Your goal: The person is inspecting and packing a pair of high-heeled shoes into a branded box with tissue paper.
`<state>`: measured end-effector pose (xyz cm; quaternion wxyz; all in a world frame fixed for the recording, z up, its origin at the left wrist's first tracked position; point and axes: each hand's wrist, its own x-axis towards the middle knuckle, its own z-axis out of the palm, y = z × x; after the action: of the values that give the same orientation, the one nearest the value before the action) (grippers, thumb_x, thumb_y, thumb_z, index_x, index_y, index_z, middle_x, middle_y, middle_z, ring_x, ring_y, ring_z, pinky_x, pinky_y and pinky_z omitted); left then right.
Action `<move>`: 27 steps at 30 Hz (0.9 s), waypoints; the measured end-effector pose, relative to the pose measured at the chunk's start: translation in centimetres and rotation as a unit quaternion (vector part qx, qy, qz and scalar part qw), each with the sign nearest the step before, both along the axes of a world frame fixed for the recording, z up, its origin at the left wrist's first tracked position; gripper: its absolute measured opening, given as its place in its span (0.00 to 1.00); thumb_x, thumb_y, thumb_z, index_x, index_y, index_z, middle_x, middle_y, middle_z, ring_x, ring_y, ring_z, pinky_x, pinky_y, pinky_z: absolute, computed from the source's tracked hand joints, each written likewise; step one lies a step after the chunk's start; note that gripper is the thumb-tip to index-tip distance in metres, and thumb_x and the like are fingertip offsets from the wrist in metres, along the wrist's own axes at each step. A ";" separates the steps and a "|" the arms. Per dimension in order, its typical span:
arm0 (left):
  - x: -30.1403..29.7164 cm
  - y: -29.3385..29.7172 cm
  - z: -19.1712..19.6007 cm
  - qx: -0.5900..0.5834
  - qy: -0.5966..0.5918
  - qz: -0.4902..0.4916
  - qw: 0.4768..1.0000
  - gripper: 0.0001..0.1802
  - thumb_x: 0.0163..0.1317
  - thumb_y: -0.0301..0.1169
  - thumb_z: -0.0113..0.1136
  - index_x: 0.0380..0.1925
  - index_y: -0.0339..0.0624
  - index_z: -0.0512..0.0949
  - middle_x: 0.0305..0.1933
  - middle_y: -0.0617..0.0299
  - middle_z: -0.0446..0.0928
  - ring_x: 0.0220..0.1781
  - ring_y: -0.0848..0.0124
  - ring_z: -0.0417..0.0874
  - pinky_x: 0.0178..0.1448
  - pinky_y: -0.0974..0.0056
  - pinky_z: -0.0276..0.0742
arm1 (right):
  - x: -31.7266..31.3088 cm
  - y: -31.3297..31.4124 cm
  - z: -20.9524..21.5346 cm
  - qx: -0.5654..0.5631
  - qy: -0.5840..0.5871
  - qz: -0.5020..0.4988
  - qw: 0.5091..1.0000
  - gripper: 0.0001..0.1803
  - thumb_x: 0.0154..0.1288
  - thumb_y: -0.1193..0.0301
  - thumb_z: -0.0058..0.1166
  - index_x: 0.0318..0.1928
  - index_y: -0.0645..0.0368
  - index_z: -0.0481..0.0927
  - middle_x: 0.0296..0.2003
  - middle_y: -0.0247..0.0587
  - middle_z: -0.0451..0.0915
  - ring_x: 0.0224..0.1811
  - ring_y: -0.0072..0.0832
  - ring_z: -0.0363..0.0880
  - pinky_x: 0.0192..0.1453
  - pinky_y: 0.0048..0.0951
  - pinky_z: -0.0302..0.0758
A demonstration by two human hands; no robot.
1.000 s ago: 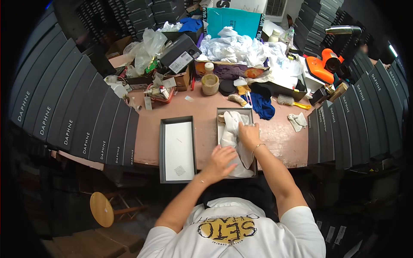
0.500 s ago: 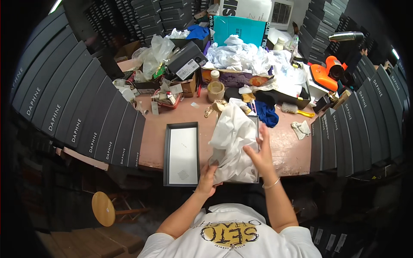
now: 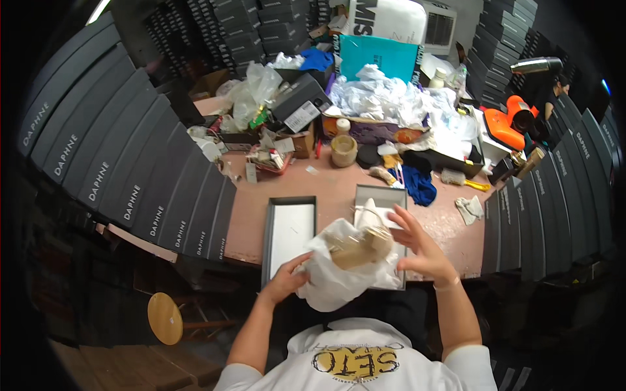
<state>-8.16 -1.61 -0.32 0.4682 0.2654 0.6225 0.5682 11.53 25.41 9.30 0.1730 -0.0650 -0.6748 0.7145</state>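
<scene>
Clock positions run from the bundle. Bundle, crumpled white tissue paper (image 3: 326, 283), one: I have it raised at the near edge of the pink worktop (image 3: 248, 218). Tan object in clear wrapping (image 3: 355, 256), one, nested in the paper; its form I cannot make out. Hands, two: the left hand (image 3: 285, 281) pinches the paper at nine o'clock, fingertips partly hidden; the right hand (image 3: 422, 253) spreads its fingers at three, contact uncertain. Shallow dark-grey rectangular boxes, two: a white-lined box (image 3: 291, 228) at ten, an opened box (image 3: 381, 193) at one, its near end covered by the bundle. Squat beige jar (image 3: 343, 154), one, at twelve. Yellow-handled brush (image 3: 456, 177), one, at two. Upright dark-grey cartons (image 3: 134, 182) at ten, cut off, uncounted.
</scene>
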 end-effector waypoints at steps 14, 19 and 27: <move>-8.7 5.9 -2.3 -0.142 0.649 -0.087 0.742 0.30 0.54 0.43 0.65 0.55 0.41 0.74 0.47 0.49 0.72 0.54 0.51 0.71 0.56 0.54 0.67 | 1.7 -3.1 -5.2 0.088 -0.057 -0.300 0.948 0.26 0.52 0.76 0.68 0.50 0.59 0.70 0.44 0.37 0.73 0.45 0.22 0.74 0.48 0.23 0.73; 2.5 9.5 -0.5 0.223 -0.471 0.155 0.839 0.44 0.63 0.66 0.42 0.64 0.40 0.63 0.55 0.52 0.72 0.57 0.59 0.74 0.63 0.50 0.68 | 2.0 -8.9 -5.4 0.096 -0.008 -0.136 0.986 0.32 0.51 0.75 0.68 0.57 0.58 0.67 0.48 0.42 0.72 0.51 0.30 0.73 0.59 0.29 0.69; 8.7 7.5 -0.9 0.180 -0.470 0.161 0.849 0.39 0.69 0.63 0.30 0.61 0.40 0.64 0.55 0.49 0.73 0.56 0.59 0.76 0.61 0.54 0.73 | -3.7 -6.9 -3.1 0.454 -0.065 -0.047 0.888 0.19 0.56 0.76 0.58 0.50 0.59 0.77 0.44 0.48 0.78 0.42 0.42 0.79 0.43 0.35 0.77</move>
<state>0.55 5.89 -1.23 0.5509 -0.0581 0.2490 0.7945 7.85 18.54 6.22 0.1728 -0.0577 -0.9312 0.3156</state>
